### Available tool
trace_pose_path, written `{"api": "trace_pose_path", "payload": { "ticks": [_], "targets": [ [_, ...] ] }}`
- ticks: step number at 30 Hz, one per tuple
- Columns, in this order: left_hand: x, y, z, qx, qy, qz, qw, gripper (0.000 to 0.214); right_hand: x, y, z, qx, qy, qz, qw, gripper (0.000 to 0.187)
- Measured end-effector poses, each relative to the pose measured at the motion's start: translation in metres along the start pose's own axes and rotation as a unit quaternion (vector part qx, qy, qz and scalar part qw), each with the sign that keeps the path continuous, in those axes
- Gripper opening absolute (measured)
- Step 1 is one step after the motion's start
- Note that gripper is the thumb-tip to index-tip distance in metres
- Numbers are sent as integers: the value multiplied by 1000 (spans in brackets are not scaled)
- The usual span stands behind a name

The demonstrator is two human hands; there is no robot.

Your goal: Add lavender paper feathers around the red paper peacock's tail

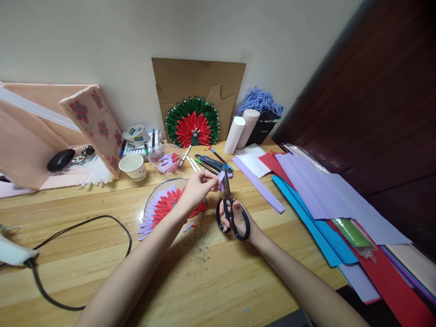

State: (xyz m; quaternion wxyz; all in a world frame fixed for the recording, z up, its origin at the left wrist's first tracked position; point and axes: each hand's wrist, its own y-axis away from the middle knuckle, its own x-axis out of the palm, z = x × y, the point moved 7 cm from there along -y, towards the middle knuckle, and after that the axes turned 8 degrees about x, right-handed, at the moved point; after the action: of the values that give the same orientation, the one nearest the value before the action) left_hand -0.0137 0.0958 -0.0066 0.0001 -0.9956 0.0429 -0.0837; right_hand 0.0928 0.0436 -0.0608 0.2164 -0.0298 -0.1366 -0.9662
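Note:
My left hand pinches a small lilac paper piece between thumb and fingers. Black-handled scissors are in my right hand, with thumb and fingers through the loops. The blades point away from me, right at the edge of the lilac piece; whether they are cutting into it I cannot tell. Under my left forearm lies a round clear plate bearing a fan of red petals and lilac petals, partly hidden by the arm. Small lilac and red scraps lie beside it.
A green and red paper fan leans on cardboard at the back. Left stand a paper cup and a clear bowl of scraps. Pens lie behind my hands. Coloured sheets spread right; a glue gun lies left.

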Motion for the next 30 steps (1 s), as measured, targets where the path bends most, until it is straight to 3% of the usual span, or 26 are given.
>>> {"api": "trace_pose_path", "payload": {
  "ticks": [9,14,16,19,21,24,26,27,30],
  "targets": [
    [-3,-2,0,10,-3,-14,1000,12,-3,-2,-8,28,-9,-46,999,62],
    [-12,-5,-3,18,-14,-27,999,18,-21,-1,2,56,116,-97,987,56],
    [-13,-6,-6,30,-28,-17,999,20,-36,1,13,71,254,-142,954,48],
    [-13,-6,-10,45,-78,2,996,21,-59,6,33,74,481,-230,843,32],
    [-12,-4,-12,54,-115,13,992,20,-70,7,38,98,565,-263,776,25],
    [-7,0,-15,69,-158,29,985,20,-77,7,38,104,602,-284,739,23],
    [-3,2,-15,75,-175,40,981,20,-76,8,45,49,586,-313,745,24],
    [-1,2,-14,76,-180,45,980,19,-73,9,50,2,560,-325,762,24],
    [6,4,-8,83,-177,60,979,18,-61,12,64,-140,394,-283,863,23]
  ]
}}
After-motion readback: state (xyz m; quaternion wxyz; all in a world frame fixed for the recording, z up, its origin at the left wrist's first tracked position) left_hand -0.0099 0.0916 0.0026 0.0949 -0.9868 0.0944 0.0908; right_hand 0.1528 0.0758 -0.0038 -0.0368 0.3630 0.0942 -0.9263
